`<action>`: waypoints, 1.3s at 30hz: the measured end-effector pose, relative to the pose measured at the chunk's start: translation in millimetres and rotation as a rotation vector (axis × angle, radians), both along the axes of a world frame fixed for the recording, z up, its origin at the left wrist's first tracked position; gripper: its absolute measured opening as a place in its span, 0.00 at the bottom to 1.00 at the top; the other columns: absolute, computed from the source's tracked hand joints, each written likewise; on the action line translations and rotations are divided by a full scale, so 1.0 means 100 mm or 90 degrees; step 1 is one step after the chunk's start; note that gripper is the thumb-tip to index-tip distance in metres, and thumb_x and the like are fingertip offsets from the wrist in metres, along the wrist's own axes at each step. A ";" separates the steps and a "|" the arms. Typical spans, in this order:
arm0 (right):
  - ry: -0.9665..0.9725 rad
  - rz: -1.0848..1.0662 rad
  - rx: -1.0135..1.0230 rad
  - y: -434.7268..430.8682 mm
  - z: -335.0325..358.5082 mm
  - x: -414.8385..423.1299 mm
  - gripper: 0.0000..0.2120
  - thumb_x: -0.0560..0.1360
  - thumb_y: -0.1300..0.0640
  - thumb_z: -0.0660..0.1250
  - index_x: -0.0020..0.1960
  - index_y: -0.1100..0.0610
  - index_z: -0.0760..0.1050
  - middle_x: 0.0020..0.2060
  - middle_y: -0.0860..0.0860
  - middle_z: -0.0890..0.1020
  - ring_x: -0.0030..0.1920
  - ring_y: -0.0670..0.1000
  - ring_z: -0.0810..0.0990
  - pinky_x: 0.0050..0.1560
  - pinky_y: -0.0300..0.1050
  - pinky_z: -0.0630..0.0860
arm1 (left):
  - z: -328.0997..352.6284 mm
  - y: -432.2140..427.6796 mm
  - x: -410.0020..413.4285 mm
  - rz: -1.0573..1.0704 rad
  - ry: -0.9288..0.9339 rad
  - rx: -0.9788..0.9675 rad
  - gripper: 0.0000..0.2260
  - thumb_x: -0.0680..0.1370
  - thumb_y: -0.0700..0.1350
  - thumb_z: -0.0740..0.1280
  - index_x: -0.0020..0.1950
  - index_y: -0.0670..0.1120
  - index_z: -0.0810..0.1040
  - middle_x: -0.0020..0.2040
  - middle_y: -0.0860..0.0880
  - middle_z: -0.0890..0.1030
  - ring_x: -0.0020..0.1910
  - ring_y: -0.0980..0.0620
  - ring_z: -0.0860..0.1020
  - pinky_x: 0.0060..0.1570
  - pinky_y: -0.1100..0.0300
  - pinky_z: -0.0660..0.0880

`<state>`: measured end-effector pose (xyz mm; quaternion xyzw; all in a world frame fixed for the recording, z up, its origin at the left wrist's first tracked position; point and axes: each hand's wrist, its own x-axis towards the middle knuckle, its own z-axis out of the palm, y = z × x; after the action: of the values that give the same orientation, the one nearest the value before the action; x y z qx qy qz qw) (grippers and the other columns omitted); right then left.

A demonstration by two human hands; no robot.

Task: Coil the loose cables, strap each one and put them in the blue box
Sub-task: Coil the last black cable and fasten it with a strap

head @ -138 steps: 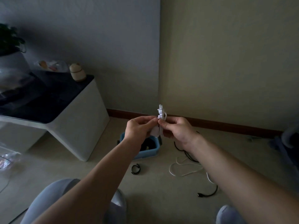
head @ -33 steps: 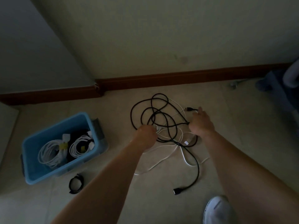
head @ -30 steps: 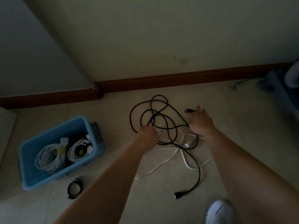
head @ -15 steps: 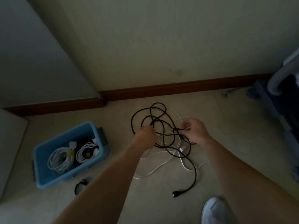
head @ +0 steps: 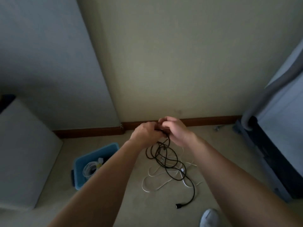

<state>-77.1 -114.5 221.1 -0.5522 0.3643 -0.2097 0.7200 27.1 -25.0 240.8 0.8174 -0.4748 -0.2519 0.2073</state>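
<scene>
- Step: starting coil of black cable point(head: 165, 159); slack on floor at 6 o'clock, over white cable point(head: 152, 174).
- Fingers of left hand point(head: 145, 134) and right hand point(head: 176, 131) grasping its top end.
- Next, likely: wind loops, strap; blue box point(head: 96, 151) at 8 o'clock.

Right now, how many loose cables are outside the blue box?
2: black cable, held by left hand and right hand; white cable on the floor beneath. Others may be hidden.

- The head-worn wide-angle camera is looking forward and down over the person's arms.
- It is facing a wall corner point(head: 106, 82), with the floor point(head: 147, 210) filling the lower frame.
- The left hand point(head: 146, 135) and right hand point(head: 176, 130) are sitting near centre, close to the lens.
- The blue box point(head: 98, 151) is showing lower left.
</scene>
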 end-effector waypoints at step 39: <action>0.087 0.281 -0.250 0.90 0.94 -0.11 0.21 0.81 0.41 0.60 0.42 0.57 0.73 0.28 0.46 0.71 0.26 0.47 0.66 0.31 0.42 0.71 | 1.30 1.36 0.03 0.165 1.083 -0.421 0.13 0.82 0.48 0.57 0.42 0.46 0.76 0.28 0.54 0.71 0.23 0.59 0.65 0.23 0.69 0.63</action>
<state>-88.4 -24.8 315.6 -0.7597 0.2357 -0.0770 0.6012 29.8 110.7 371.2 0.3031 -0.1152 -0.5941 0.7361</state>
